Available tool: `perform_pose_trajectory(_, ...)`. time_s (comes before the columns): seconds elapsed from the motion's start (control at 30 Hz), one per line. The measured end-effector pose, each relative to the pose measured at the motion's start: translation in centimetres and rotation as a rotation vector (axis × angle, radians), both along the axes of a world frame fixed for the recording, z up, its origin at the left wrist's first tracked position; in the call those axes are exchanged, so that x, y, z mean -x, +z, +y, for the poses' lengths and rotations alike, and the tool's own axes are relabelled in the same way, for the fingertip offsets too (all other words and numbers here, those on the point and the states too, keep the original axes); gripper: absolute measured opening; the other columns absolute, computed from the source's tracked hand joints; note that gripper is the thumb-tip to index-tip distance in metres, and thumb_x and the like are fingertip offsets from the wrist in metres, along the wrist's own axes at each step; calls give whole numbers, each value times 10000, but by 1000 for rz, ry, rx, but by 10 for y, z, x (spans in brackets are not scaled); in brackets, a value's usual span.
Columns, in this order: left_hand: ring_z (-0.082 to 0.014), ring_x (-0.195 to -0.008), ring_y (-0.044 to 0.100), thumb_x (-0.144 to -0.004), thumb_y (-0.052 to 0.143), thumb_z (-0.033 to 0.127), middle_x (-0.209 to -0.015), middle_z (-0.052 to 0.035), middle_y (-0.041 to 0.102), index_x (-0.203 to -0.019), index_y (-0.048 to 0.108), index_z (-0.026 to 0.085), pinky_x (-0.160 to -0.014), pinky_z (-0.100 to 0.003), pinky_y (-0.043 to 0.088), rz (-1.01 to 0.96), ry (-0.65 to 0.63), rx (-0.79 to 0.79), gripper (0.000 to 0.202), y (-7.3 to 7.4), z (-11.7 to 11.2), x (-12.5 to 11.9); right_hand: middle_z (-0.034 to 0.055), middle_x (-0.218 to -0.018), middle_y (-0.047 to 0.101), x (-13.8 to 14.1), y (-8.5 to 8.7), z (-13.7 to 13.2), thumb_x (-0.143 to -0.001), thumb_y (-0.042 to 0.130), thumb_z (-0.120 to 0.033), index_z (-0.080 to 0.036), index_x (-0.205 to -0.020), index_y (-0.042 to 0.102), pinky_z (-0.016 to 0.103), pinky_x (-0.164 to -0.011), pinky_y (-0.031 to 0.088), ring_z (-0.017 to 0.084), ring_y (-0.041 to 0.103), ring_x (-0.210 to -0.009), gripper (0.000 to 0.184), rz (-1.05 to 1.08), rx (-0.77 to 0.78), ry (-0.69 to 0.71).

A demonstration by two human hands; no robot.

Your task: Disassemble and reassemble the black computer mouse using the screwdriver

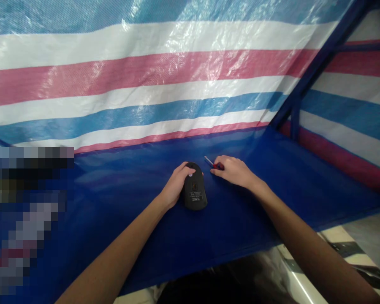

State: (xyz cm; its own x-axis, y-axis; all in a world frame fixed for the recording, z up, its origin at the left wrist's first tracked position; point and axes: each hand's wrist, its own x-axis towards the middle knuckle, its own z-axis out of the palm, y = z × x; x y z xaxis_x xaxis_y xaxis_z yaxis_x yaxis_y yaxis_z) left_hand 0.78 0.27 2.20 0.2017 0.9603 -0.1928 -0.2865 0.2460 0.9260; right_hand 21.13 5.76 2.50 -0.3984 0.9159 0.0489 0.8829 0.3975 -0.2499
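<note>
A black computer mouse [195, 192] lies upside down on the blue table sheet [120, 198], its label facing up. My left hand [175, 183] is closed around the mouse's left side, with the fingers over its far end. Just to the right, my right hand [234, 171] rests on the sheet with its fingers curled around a small screwdriver [213, 164] with a red handle. The thin metal shaft sticks out toward the upper left, near the mouse's far end but not touching it.
A striped blue, white and pink tarp [152, 76] hangs as a wall right behind the table. A dark blue metal frame post [304, 93] rises at the right. The table's front edge runs near my forearms, with a pale floor [361, 236] beyond it at lower right.
</note>
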Motion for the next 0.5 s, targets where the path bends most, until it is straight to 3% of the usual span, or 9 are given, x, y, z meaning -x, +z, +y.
perform_pose_trajectory(0.07,-175,-669,651,-695,528,221,-891,-29,679,-912,558,199,-593,-276,497,-15,24,-19,220,0,1,1,68,-963,642,-3,4,-2,-808,558,-396,-221,-1028,616,287,-668,399,224,614,-827,287,1,29,59)
perform_pose_trajectory(0.2,-173,-661,656,-665,525,208,-936,-7,670,-984,557,229,-583,-274,504,-27,80,-71,322,-2,4,4,69,-996,605,-11,11,-6,-752,592,-294,-212,-1222,537,280,-732,425,212,604,-860,480,70,123,145)
perform_pose_trajectory(0.37,-168,-725,648,-684,557,222,-990,-15,658,-1048,606,239,-624,-266,514,29,111,-105,368,-5,8,6,58,-877,619,-13,17,-9,-708,524,-160,-156,-1086,583,262,-678,416,189,590,-774,383,95,204,131)
perform_pose_trajectory(0.5,-159,-688,636,-690,549,219,-906,-13,655,-1031,615,234,-586,-246,497,67,125,-77,347,-6,9,6,44,-819,624,-13,21,-10,-711,512,-181,-158,-1019,598,267,-645,410,180,580,-715,321,159,181,128)
